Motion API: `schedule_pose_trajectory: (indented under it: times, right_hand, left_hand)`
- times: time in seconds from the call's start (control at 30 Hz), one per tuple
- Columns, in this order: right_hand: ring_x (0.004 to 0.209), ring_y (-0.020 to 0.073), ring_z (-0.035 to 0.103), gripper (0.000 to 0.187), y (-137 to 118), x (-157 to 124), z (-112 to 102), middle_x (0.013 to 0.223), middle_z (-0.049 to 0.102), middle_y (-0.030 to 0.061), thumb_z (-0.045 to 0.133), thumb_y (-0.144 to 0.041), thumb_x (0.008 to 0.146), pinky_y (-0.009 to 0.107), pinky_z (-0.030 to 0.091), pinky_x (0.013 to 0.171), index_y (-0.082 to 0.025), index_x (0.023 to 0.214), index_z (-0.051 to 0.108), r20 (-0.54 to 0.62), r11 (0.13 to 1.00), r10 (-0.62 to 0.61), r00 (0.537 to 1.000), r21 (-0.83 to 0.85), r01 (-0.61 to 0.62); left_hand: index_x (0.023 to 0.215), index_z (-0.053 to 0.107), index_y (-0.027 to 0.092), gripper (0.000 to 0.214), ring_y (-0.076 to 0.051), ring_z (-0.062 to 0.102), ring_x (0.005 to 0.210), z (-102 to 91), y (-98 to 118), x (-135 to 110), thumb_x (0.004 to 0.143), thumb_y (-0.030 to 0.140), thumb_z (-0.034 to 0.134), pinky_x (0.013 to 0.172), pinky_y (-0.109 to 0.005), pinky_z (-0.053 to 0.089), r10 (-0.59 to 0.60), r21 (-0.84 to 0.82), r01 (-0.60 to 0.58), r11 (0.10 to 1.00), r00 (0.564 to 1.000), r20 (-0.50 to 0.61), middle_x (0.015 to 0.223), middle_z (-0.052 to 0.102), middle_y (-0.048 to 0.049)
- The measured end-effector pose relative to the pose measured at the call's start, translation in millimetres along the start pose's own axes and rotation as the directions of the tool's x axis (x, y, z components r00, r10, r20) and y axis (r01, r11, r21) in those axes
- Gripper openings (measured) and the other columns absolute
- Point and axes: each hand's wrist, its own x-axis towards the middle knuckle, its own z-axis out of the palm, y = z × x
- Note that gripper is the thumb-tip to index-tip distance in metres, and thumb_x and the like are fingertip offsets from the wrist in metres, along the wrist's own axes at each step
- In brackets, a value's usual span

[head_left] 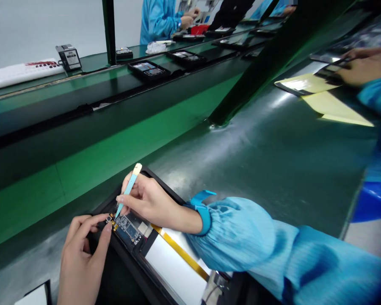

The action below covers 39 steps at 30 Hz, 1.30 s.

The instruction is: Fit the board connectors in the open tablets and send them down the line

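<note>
My right hand (147,199) is closed round light blue tweezers (129,187), whose tip points down at a small circuit board (128,227) inside an opened tablet (165,258). My left hand (82,250) rests at the tablet's near-left corner, thumb and forefinger pinched at a tiny part (109,218) beside the board. A yellow flat cable (180,253) runs along the white panel inside the tablet.
A green conveyor (120,148) runs along the bench with black trays (148,70) holding devices. A dark post (266,63) leans across the bench. A co-worker's hand (365,67) works over yellow sheets (307,83) at right. Another person in blue (160,19) stands far back.
</note>
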Motion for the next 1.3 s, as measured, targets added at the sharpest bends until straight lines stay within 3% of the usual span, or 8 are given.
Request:
schedule_pose_trajectory:
  times: [0.13, 0.3, 0.8, 0.93, 1.1, 1.17, 1.23, 1.3]
  right_hand:
    - [0.050, 0.0100, 0.059, 0.015, -3.6, -2.5, 1.5, 0.056, 0.055, -0.0069, 0.058, -0.018, 0.082, 0.020, 0.047, 0.048, -0.021, 0.080, 0.043, -0.042, 0.997, -0.078, 0.996, 0.000, 0.078]
    - [0.047, 0.0101, 0.058, 0.017, -0.7, -1.7, 1.6, 0.055, 0.055, -0.0075, 0.059, -0.021, 0.082, 0.021, 0.049, 0.048, -0.022, 0.080, 0.042, -0.007, 0.996, -0.048, 0.999, 0.078, 0.048]
    - [0.058, 0.0145, 0.064, 0.014, -1.7, -4.8, -0.9, 0.061, 0.058, -0.0034, 0.055, -0.023, 0.085, 0.025, 0.050, 0.054, -0.021, 0.082, 0.042, 0.041, 0.976, -0.148, 0.988, -0.154, 0.153]
    - [0.057, 0.0135, 0.063, 0.015, -2.9, -4.2, 0.5, 0.060, 0.058, -0.0041, 0.057, -0.022, 0.083, 0.025, 0.051, 0.056, -0.021, 0.082, 0.042, 0.044, 0.987, -0.096, 0.994, -0.123, 0.101]
    - [0.046, 0.0106, 0.056, 0.007, -6.7, 5.4, -2.4, 0.052, 0.051, -0.0088, 0.051, -0.021, 0.080, 0.021, 0.046, 0.046, -0.021, 0.083, 0.044, -0.046, 0.950, 0.016, 0.999, 0.313, -0.001]
    - [0.035, 0.0079, 0.044, 0.008, -12.3, 9.9, -4.9, 0.046, 0.044, -0.0109, 0.042, -0.016, 0.079, 0.019, 0.038, 0.038, -0.019, 0.084, 0.048, -0.039, 0.923, 0.111, 0.993, 0.374, -0.089]
    - [0.028, 0.0050, 0.027, 0.013, -20.1, 12.8, -5.7, 0.043, 0.036, -0.0123, 0.040, -0.014, 0.079, 0.018, 0.025, 0.032, -0.018, 0.081, 0.052, 0.021, 0.943, 0.228, 0.973, 0.243, -0.226]
    - [0.030, 0.0037, 0.027, 0.008, -28.3, 13.7, -3.7, 0.045, 0.038, -0.0115, 0.047, -0.015, 0.079, 0.018, 0.022, 0.033, -0.016, 0.077, 0.055, 0.089, 0.956, 0.288, 0.953, -0.075, -0.282]
  left_hand:
    - [0.091, 0.071, 0.030, 0.036, -0.006, 0.031, 0.046, -0.2, -0.7, -1.0, 0.072, 0.059, 0.060, 0.040, -0.021, 0.032, 0.008, 0.006, -0.008, 1.000, 1.000, 0.004, 0.083, 0.055, 0.0007]
    - [0.091, 0.072, 0.030, 0.036, -0.006, 0.027, 0.044, -0.2, -0.1, 0.2, 0.070, 0.058, 0.061, 0.038, -0.021, 0.028, -0.015, -0.006, 0.015, 1.000, 1.000, 0.007, 0.081, 0.054, 0.0009]
    - [0.087, 0.072, 0.029, 0.037, -0.007, 0.031, 0.047, 1.3, 4.3, 1.6, 0.067, 0.059, 0.063, 0.040, -0.022, 0.029, -0.057, -0.039, 0.057, 0.998, 0.998, 0.001, 0.080, 0.055, 0.0008]
    - [0.083, 0.072, 0.026, 0.037, -0.012, 0.046, 0.059, 2.8, 11.9, 1.1, 0.065, 0.057, 0.063, 0.046, -0.024, 0.033, -0.085, -0.094, 0.082, 0.992, 0.996, -0.029, 0.081, 0.056, -0.0013]
    - [0.079, 0.070, 0.025, 0.036, -0.017, 0.051, 0.070, 2.4, 15.6, 2.2, 0.065, 0.057, 0.062, 0.054, -0.027, 0.036, -0.078, -0.085, 0.075, 0.993, 0.997, -0.024, 0.082, 0.059, -0.0031]
    - [0.076, 0.069, 0.026, 0.035, -0.020, 0.052, 0.075, 2.9, 15.1, 2.2, 0.065, 0.057, 0.060, 0.063, -0.031, 0.038, -0.082, -0.058, 0.080, 0.995, 0.996, -0.024, 0.083, 0.061, -0.0032]
    - [0.073, 0.068, 0.027, 0.032, -0.023, 0.053, 0.081, 4.1, 14.5, 2.2, 0.065, 0.057, 0.059, 0.073, -0.036, 0.038, -0.089, -0.024, 0.088, 0.996, 0.995, -0.046, 0.084, 0.063, -0.0031]
    - [0.071, 0.066, 0.027, 0.030, -0.025, 0.051, 0.084, 5.3, 13.3, 2.4, 0.065, 0.056, 0.057, 0.078, -0.039, 0.037, -0.085, 0.002, 0.085, 0.996, 0.994, -0.074, 0.083, 0.063, -0.0029]
